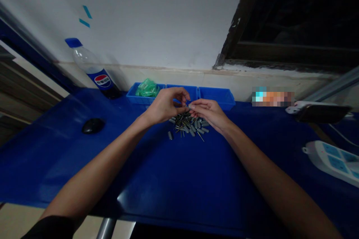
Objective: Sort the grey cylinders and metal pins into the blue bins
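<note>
My left hand (pixel 168 106) and my right hand (pixel 209 114) meet above a pile of small grey cylinders and thin metal pins (pixel 183 121) on the blue table (pixel 179 183). Between the fingertips of both hands is a small greyish piece (pixel 190 106), mostly hidden by the fingers. The right thumb and forefinger pinch it. My left thumb reaches to it, while the left forefinger arches above. One loose grey cylinder (pixel 170 135) lies just left of the pile.
Behind the hands stand three blue bins (pixel 217 97), the left one holding a green plastic bag (pixel 147 88). A cola bottle (pixel 95 71) and a black mouse (pixel 93 126) are at the left. On the right are a phone (pixel 325 113) and a white power strip (pixel 333 160).
</note>
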Tool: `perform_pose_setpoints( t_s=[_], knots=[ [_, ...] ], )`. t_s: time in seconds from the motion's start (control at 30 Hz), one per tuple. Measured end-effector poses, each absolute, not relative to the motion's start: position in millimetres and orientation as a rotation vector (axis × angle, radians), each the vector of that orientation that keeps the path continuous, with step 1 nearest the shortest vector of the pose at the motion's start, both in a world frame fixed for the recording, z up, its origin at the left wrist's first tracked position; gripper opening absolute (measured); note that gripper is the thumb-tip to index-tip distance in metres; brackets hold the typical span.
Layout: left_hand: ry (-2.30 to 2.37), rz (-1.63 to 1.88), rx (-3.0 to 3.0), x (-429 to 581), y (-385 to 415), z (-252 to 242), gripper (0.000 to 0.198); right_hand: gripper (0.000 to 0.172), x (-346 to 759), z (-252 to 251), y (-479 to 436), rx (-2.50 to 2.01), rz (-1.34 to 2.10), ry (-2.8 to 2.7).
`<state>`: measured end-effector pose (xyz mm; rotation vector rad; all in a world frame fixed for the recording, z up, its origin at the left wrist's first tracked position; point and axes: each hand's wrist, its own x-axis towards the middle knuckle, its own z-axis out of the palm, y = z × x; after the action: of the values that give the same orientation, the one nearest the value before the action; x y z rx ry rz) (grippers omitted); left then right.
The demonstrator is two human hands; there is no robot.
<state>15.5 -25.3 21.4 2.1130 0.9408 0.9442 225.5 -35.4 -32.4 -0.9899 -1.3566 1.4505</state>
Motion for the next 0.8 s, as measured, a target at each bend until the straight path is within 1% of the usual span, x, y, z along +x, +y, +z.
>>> perform_pose_setpoints(
  t_s=[0.13, 0.2, 0.27, 0.33, 0.4, 0.47, 0.53, 0.67, 0.8],
  knots=[
    [0.943, 0.938, 2.158, 10.3, -20.3, 15.4, 0.022, 0.029, 219.6, -35.8, -34.7, -0.985, 1.505, -1.316],
    [1.008, 0.872, 2.245, 5.8, -17.3, 15.2, 0.024, 0.028, 217.1, -37.0, -32.3, -1.025, 1.491, -1.293],
    [1.127, 0.708, 2.367, -0.1, -14.8, 15.6, 0.028, 0.025, 215.3, -37.6, -28.4, -1.076, 1.403, -1.261],
    [1.234, 0.474, 2.463, -6.3, -13.7, 14.9, 0.027, 0.025, 213.9, -37.4, -24.1, -1.088, 1.290, -1.235],
    [1.268, 0.251, 2.508, -11.3, -13.7, 12.1, 0.022, 0.031, 212.9, -36.2, -21.1, -1.069, 1.221, -1.232],
    [1.263, 0.107, 2.531, -14.1, -13.9, 7.8, 0.018, 0.036, 212.3, -34.5, -20.4, -1.058, 1.218, -1.240],
    [1.255, 0.059, 2.546, -14.6, -13.8, 3.1, 0.017, 0.034, 212.5, -32.9, -21.9, -1.070, 1.242, -1.247],
    [1.281, 0.105, 2.559, -12.5, -13.3, -1.3, 0.019, 0.024, 216.0, -30.7, -28.1, -1.129, 1.271, -1.250],
    [1.307, -0.033, 2.557, -10.3, -14.6, 2.8, 0.023, 0.019, 222.5, -28.6, -33.3, -1.181, 1.265, -1.253]
  ],
)
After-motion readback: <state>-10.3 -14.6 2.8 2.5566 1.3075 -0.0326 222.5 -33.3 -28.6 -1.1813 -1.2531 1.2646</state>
